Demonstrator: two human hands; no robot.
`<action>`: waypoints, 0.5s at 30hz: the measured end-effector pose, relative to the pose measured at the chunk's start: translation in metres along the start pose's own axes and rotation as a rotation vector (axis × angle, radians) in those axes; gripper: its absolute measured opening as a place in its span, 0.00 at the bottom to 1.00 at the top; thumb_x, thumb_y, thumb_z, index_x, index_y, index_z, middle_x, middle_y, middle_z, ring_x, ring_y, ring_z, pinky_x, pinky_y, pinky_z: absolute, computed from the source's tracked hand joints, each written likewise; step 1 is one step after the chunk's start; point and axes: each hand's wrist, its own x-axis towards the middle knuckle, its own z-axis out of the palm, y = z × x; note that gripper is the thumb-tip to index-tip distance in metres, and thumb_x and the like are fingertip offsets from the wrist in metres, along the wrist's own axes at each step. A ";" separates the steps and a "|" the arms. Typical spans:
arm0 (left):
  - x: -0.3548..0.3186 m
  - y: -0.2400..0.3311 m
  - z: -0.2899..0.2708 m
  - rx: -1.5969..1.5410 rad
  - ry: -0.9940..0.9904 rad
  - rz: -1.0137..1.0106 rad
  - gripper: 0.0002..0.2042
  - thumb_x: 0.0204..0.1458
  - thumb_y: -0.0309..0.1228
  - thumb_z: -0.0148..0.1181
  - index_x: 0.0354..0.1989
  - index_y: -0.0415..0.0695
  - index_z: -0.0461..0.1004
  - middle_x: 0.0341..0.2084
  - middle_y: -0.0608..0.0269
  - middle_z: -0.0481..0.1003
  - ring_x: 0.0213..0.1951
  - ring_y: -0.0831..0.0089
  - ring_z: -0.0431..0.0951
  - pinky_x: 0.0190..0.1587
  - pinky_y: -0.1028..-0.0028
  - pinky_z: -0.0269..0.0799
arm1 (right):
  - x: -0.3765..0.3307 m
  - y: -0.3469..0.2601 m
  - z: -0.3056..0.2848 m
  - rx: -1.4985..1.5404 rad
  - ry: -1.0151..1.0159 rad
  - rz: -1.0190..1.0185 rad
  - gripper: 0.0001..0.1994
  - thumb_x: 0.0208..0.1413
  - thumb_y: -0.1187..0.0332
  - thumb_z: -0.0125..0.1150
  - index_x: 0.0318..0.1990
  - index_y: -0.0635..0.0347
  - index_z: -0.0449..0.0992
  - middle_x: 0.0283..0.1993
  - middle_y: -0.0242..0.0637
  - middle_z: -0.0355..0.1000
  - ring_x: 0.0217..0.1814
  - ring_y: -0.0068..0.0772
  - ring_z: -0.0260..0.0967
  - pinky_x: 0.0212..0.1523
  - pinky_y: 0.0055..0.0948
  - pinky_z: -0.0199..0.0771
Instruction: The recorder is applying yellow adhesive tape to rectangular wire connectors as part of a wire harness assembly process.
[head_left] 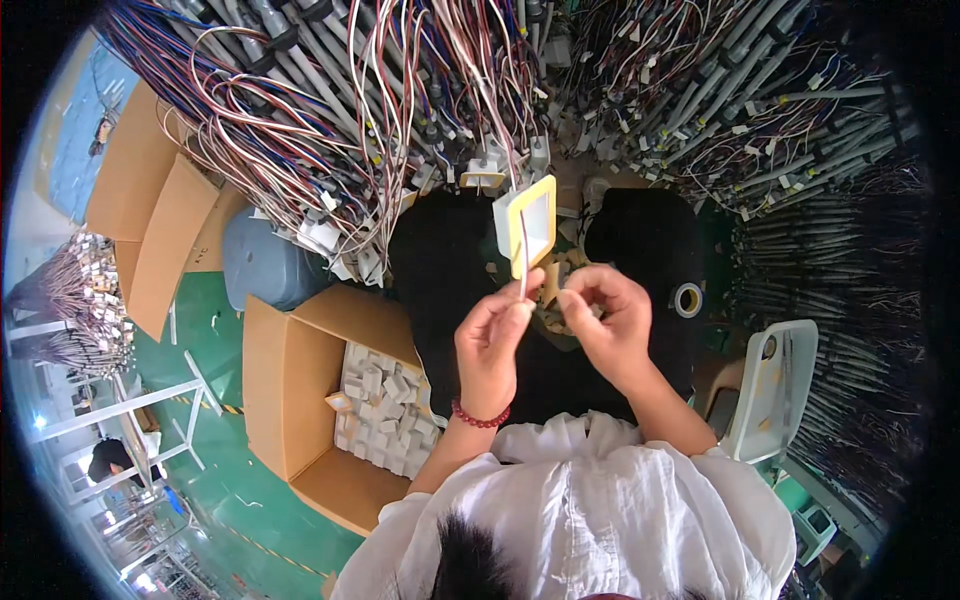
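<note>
A small white box with a yellow rim (552, 215) hangs in front of me, its open side toward me. A thin wire (523, 255) runs through it from the bundle above. My left hand (490, 345) pinches the wire between thumb and fingers just below the box, a red bead bracelet on its wrist. Close beside it, my right hand (612, 320) is closed with thumb and index finger at a small tan strip (553, 284). Whether the strip touches the box's lower rim I cannot tell. More tan scraps lie below and behind the hands.
Bundles of grey tubes and coloured wires (400, 90) crowd the far side and right. An opened cardboard box (280, 400) of white boxes (385, 400) stands at left, near a blue-grey stool (265, 262). A tape roll (688, 300) and a translucent plastic bin (775, 390) are at right.
</note>
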 end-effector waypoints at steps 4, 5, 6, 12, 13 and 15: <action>-0.002 -0.004 0.005 -0.046 -0.022 -0.049 0.06 0.57 0.23 0.52 0.40 0.33 0.72 0.52 0.46 0.70 0.52 0.68 0.71 0.56 0.70 0.66 | -0.001 0.001 0.002 -0.021 -0.041 -0.010 0.03 0.49 0.76 0.61 0.29 0.65 0.73 0.25 0.31 0.71 0.23 0.18 0.65 0.25 0.19 0.66; -0.003 -0.004 0.006 -0.039 -0.014 -0.046 0.06 0.57 0.23 0.52 0.40 0.33 0.72 0.51 0.47 0.70 0.51 0.69 0.72 0.55 0.71 0.68 | -0.001 0.002 0.003 -0.010 -0.045 -0.002 0.03 0.49 0.76 0.60 0.29 0.65 0.73 0.25 0.31 0.71 0.23 0.17 0.65 0.25 0.19 0.66; -0.002 -0.005 0.006 -0.048 0.006 -0.056 0.06 0.57 0.23 0.52 0.40 0.33 0.72 0.50 0.48 0.71 0.51 0.69 0.72 0.54 0.71 0.69 | -0.001 0.003 0.003 -0.008 -0.045 -0.002 0.03 0.49 0.76 0.60 0.29 0.65 0.73 0.25 0.31 0.71 0.23 0.17 0.65 0.25 0.19 0.66; -0.001 -0.005 0.004 -0.053 0.020 -0.042 0.07 0.57 0.23 0.52 0.41 0.32 0.72 0.46 0.51 0.73 0.46 0.73 0.74 0.49 0.72 0.73 | -0.002 0.005 0.001 0.006 -0.053 -0.006 0.03 0.49 0.76 0.61 0.28 0.65 0.73 0.25 0.30 0.70 0.23 0.16 0.64 0.24 0.18 0.65; 0.000 -0.005 0.003 -0.053 0.021 -0.042 0.07 0.57 0.23 0.52 0.41 0.32 0.72 0.46 0.51 0.73 0.46 0.73 0.74 0.49 0.72 0.73 | -0.002 0.004 0.000 -0.001 -0.056 -0.016 0.03 0.50 0.76 0.61 0.28 0.65 0.72 0.24 0.30 0.70 0.22 0.16 0.64 0.24 0.18 0.64; 0.000 -0.005 0.003 0.043 0.056 -0.050 0.08 0.58 0.25 0.52 0.41 0.34 0.72 0.42 0.55 0.75 0.38 0.75 0.76 0.44 0.74 0.75 | -0.002 0.003 0.001 -0.008 -0.060 -0.026 0.04 0.50 0.75 0.61 0.28 0.65 0.72 0.24 0.29 0.70 0.22 0.15 0.63 0.23 0.17 0.64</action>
